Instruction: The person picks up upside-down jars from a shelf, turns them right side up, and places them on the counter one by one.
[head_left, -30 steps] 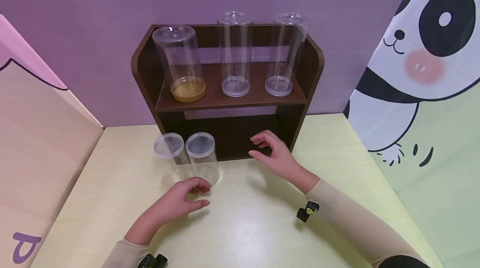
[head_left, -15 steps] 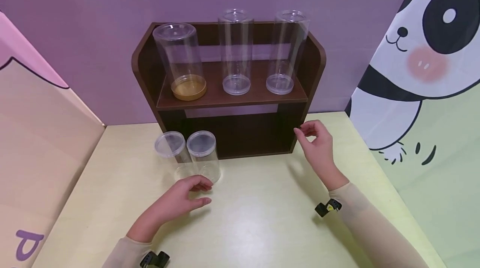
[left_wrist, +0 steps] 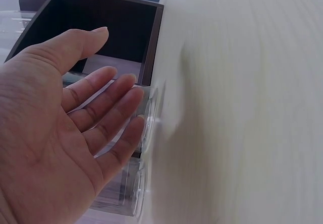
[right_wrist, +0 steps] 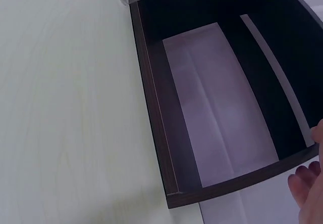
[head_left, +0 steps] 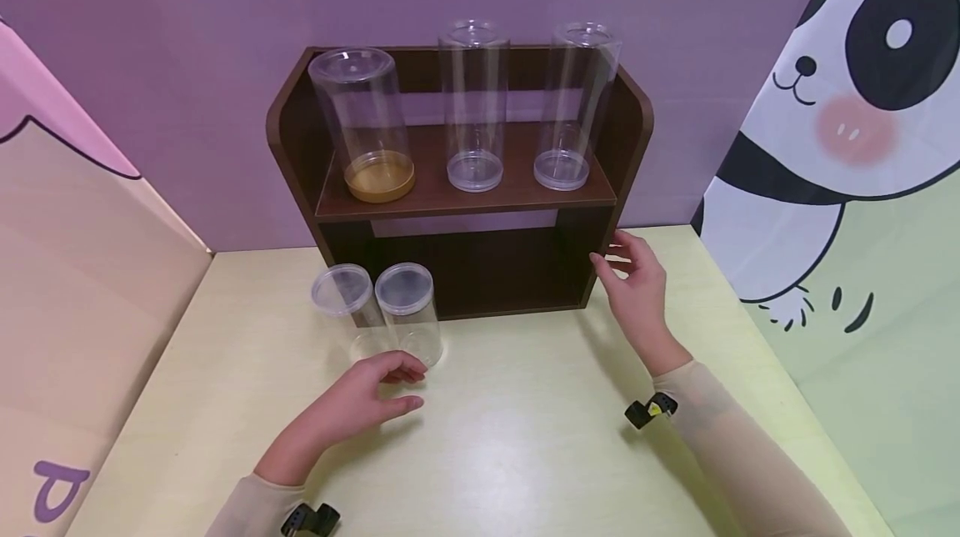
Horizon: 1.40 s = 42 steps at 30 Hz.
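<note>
My right hand [head_left: 636, 291] is at the right side panel of a dark brown two-tier wooden shelf [head_left: 465, 208]. Its thumb lies at the panel's front edge and the fingers are on the outer side, so the hand pinches the panel; the right wrist view shows part of this hand [right_wrist: 310, 183] at the edge. My left hand [head_left: 363, 404], fingers relaxed and slightly bent, hovers over the table just in front of two short clear lidded jars [head_left: 343, 291] [head_left: 408, 312]. The left wrist view shows its bare palm [left_wrist: 55, 138], holding nothing.
On the upper tier stand a wide clear canister with a gold base [head_left: 378, 174] and two tall clear canisters [head_left: 475, 120] [head_left: 566, 128]. The pale wooden table [head_left: 510, 437] meets a purple backdrop [head_left: 187, 62] behind and printed panels at the sides.
My right hand has moved right from before the lower tier to the shelf's right side, and its fingers have come around that panel. The left hand stays nearly still.
</note>
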{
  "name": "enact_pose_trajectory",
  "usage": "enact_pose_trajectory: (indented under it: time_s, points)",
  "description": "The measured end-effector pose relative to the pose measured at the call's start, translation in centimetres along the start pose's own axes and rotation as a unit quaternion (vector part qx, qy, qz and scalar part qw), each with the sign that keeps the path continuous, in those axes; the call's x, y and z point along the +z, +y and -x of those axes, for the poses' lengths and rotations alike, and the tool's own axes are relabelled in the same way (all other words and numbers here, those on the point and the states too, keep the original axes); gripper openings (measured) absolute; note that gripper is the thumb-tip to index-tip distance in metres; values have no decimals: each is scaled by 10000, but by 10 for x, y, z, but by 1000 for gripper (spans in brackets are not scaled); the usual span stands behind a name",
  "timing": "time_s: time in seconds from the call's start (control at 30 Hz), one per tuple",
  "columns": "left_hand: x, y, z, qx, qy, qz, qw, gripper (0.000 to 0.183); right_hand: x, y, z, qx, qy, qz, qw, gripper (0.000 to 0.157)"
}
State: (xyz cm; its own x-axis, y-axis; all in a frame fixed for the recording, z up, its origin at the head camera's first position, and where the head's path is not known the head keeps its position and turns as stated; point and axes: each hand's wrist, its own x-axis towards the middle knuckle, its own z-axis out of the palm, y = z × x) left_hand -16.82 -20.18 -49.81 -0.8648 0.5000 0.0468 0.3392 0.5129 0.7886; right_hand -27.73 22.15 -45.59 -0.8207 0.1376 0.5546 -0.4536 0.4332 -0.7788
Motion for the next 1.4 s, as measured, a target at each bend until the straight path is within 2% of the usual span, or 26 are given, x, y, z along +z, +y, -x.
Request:
enact_pose_trajectory:
  time_s: [0.3, 0.83, 1.03, 1.23, 1.4]
  points:
    - [1, 0, 0, 46, -10, 16, 10000, 37, 6, -1, 2, 264, 265, -61, 9993, 30]
    - [-2, 11, 1, 170, -33, 64, 9998, 37, 10, 1, 3, -13, 389, 77, 9992, 26]
    - [-1, 18, 0, 313, 81, 100, 9994, 34, 9, 1, 3, -72, 367, 108, 9992, 26]
    - [-11, 40, -1, 430, 378, 574, 9967, 29, 10, 1, 3, -59, 383, 103, 9992, 24]
    - [-36, 69, -1, 416, 766, 769, 9932, 26, 10, 1, 3, -49, 416, 108, 9991, 24]
